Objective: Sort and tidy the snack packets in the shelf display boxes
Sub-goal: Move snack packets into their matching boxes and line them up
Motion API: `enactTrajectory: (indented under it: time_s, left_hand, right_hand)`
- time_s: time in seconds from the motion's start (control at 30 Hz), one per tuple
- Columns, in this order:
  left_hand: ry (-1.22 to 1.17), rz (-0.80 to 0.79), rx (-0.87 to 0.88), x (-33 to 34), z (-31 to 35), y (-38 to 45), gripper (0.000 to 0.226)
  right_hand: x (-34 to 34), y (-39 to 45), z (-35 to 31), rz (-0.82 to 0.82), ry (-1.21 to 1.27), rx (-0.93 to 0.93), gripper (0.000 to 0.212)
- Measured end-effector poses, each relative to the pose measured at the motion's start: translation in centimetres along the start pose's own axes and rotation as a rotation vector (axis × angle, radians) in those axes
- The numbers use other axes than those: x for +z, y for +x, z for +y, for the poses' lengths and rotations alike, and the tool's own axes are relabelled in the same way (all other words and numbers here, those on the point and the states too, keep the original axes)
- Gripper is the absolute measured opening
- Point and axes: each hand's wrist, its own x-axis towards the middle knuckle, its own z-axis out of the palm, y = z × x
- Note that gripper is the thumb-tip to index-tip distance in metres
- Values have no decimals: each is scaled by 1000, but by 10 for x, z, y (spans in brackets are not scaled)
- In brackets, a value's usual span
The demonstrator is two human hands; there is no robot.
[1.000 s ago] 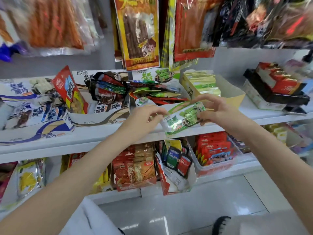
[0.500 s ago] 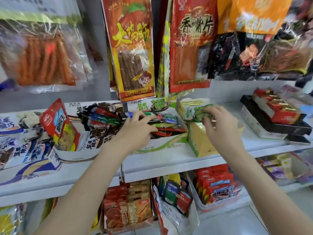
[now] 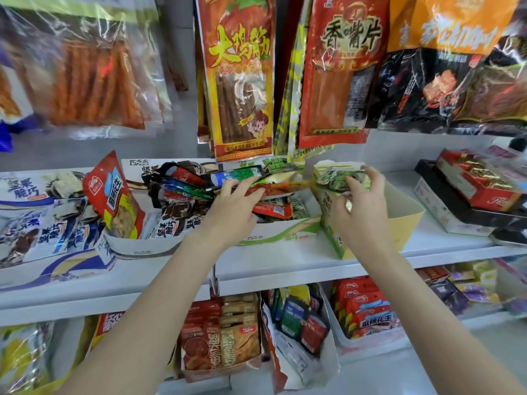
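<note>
On the white shelf (image 3: 285, 260) a green-and-white display box (image 3: 285, 232) holds a jumble of red, green and blue snack packets (image 3: 273, 209). My left hand (image 3: 231, 212) reaches into this pile and its fingers curl round a red packet (image 3: 281, 191) at the top. To the right stands a yellow display box (image 3: 405, 223). My right hand (image 3: 362, 212) holds a green packet (image 3: 336, 178) at the back of the yellow box, on a stack of the same packets.
Large snack bags (image 3: 239, 81) hang above the shelf. A red peanut packet (image 3: 114, 195) leans in the brown-and-white box on the left. Red and black boxes (image 3: 479, 192) sit at the right. The lower shelf carries more packet boxes (image 3: 222, 337).
The green packet went from in front of the shelf, held by both hands, into the yellow box with my right hand. My left hand moved into the mixed pile. The camera came closer.
</note>
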Motion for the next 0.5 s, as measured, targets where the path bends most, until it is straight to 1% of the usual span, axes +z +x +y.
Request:
enactTrajectory:
  time_s: [0.1,0.17,0.27,0.33,0.37,0.43,0.47,0.5]
  left_hand:
    - [-55,20,-4,-2,-3,0,60]
    - [-54,36,7,-1,-4,-1,60]
    - [-47,57,9,1,-5,-4,61]
    - [-55,70,2,1,-6,-5,63]
    - [-58,71,1,1,-6,-5,63]
    - [-62,68,5,2,-6,-6,63]
    - [-58,64,8,2,-6,-7,62]
    - [-49,60,15,3,-7,-8,60]
  right_hand:
    - [-2,-1,-1,19,31,-4,25]
    - [-1,-3,-4,0,59,-42,27]
    - [3,-4,-10,34,58,-121,25]
    - [12,0,-11,0,39,-129,24]
    - [18,1,-10,-67,29,-111,26]
    - [35,-1,-4,-323,-81,-61,39]
    - [44,-3,2,-449,-207,-61,49]
    - [49,-6,6,-512,-358,-103,56]
